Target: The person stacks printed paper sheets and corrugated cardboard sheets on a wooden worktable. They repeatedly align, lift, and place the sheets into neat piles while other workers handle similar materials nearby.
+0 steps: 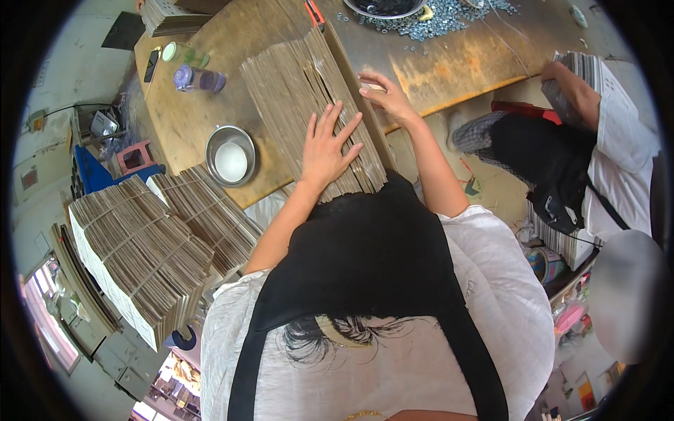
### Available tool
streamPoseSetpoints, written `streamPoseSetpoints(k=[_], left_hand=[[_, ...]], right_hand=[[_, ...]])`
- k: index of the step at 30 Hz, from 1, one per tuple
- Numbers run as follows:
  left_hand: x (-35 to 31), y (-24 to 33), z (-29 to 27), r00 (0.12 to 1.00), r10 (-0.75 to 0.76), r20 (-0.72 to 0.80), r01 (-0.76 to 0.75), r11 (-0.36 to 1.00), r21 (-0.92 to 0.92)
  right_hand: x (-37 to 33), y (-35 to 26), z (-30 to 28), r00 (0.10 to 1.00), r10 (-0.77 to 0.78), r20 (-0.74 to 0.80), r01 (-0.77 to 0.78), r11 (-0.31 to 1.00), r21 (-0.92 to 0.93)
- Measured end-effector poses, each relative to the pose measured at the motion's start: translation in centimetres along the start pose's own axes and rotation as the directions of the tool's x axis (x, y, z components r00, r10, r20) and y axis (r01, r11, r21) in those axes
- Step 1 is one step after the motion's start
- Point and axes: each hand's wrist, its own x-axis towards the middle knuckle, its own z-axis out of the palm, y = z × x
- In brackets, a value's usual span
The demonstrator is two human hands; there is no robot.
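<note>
A long row of grey-brown cardboard sheets (284,84) lies packed on the table right in front of me, reaching up to my black apron. My left hand (330,147) rests on top of the sheets with its fingers spread. Along the right side of the row runs a broader flat brown board (347,67). My right hand (390,98) is at that board's outer side, fingers stretched out and apart, the fingertips at its upper edge. Neither hand is closed around anything.
Left of the sheets are a metal bowl (210,156) holding a white bowl, a purple bottle (200,79), a green-lidded jar (184,55) and a phone (151,65). Tied cardboard bundles (140,245) stand lower left. Small metal rings (449,24) lie at the back. Another person (562,154) is at right.
</note>
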Motion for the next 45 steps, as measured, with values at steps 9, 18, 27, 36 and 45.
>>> streamPoseSetpoints(k=[9, 18, 27, 36, 45], left_hand=[[0.8, 0.0, 0.2, 0.999, 0.005, -0.032, -0.002, 0.997, 0.08], [1.0, 0.6, 0.0, 0.999, -0.032, -0.031, 0.034, 0.997, 0.072], [1.0, 0.6, 0.2, 0.998, -0.031, -0.053, 0.033, 0.998, 0.047], [0.6, 0.2, 0.0, 0.998, -0.028, -0.05, 0.03, 0.999, 0.042], [0.4, -0.1, 0.3, 0.997, -0.015, -0.07, 0.017, 0.999, 0.028]], right_hand=[[0.3, 0.5, 0.2, 0.935, -0.352, -0.034, 0.278, 0.79, -0.547], [1.0, 0.2, -0.3, 0.955, -0.287, 0.079, 0.284, 0.8, -0.528], [-0.3, -1.2, 0.5, 0.917, -0.399, 0.02, 0.334, 0.739, -0.585], [0.3, -0.6, 0.3, 0.956, -0.282, 0.077, 0.284, 0.834, -0.472], [0.3, -0.5, 0.5, 0.954, -0.296, 0.041, 0.284, 0.856, -0.432]])
